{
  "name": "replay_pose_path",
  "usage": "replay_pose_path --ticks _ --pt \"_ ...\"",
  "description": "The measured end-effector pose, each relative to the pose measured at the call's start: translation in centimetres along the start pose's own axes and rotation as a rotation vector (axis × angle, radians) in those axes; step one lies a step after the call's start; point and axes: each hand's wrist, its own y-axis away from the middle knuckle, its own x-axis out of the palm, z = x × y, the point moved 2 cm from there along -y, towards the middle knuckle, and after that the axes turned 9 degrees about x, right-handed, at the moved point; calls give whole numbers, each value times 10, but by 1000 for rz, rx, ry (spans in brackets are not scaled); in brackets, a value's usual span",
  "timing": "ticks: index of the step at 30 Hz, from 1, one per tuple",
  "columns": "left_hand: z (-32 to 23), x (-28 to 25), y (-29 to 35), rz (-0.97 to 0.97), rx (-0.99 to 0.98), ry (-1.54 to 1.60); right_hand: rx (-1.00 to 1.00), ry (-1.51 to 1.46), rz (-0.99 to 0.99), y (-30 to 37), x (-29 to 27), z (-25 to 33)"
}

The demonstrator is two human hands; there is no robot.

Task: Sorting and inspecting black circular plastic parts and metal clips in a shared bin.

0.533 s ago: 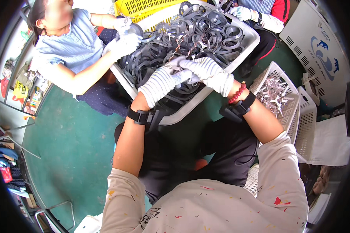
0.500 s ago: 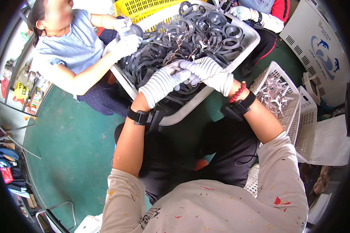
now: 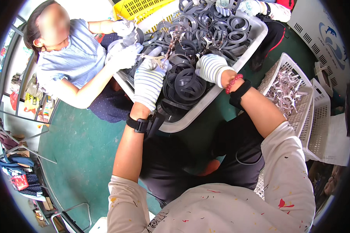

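Note:
A large pale bin (image 3: 188, 125) in front of me is heaped with dark grey rings (image 3: 190, 83). Over its left part, my left hand (image 3: 148, 83), in a grey-striped white glove, is closed on a small shiny pronged metal piece (image 3: 156, 60). My right hand (image 3: 214, 69), gloved alike, is over the rings at the right; its fingers curl down and whatever they grip is hidden. More shiny pronged pieces (image 3: 176, 37) lie on the rings beyond my hands.
At the left, a co-worker's gloved hands (image 3: 124, 54) hold a grey ring. Another person's gloved hands (image 3: 249, 7) are at the bin's far right. A white basket (image 3: 305, 91) of pronged pieces stands right; a yellow crate (image 3: 142, 9) is behind the bin.
My hands were together over the bin and have parted. The left has moved left with the pronged metal piece; the right has drawn back to the right, onto the rings.

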Motion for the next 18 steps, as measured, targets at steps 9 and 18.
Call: replay_pose_path --ticks 9,18 --pt "21 -2 -1 30 -247 172 148 -438 -66 4 -35 -35" --pt "35 3 -5 12 -63 -38 100 -259 -146 -9 -28 -19"
